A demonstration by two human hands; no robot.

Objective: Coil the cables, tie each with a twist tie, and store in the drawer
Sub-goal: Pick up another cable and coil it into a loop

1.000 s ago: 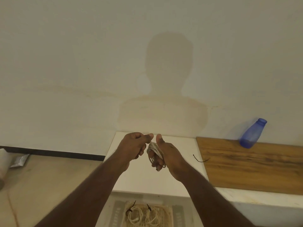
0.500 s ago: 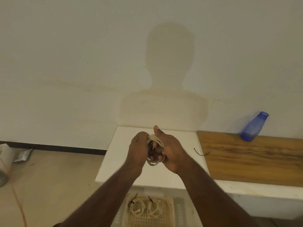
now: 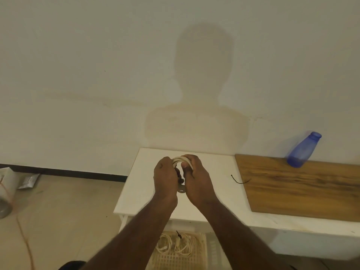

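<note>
At the far left, on the beige floor (image 3: 58, 207), stands a pale cylindrical container (image 3: 5, 191), only partly in frame, with a crumpled silvery foil packet (image 3: 29, 181) lying just beside it and a thin orange cord (image 3: 23, 236) trailing across the floor below.

Further right is the white tabletop (image 3: 140, 184), set against the plain off-white wall (image 3: 97, 75). Above it the left hand (image 3: 165, 178) is curled round the left side of a coil of off-white cable (image 3: 180, 159), its knuckles facing the camera. The right hand (image 3: 198, 182) grips the same coil from the other side, fingers wrapped over the top loops and thumb tucked inward. The two hands are nearly touching, and the coil is held between them, off the table surface; only its top arcs and a bit at the bottom show. Something small and dark sits between the palms, possibly a twist tie, though it is too hidden to say.

Below the hands, the open drawer with a pale woven-lattice liner (image 3: 194, 256) holds two coiled white cables (image 3: 173, 245) side by side, a short black twist tie (image 3: 178, 234) sticking up between them.

Right of the hands a loose black twist tie (image 3: 239, 181) lies on the white top, just beside the edge of a brown wooden board (image 3: 302, 191). A translucent blue plastic bottle (image 3: 303, 150) stands at the board's back edge, against the wall.
</note>
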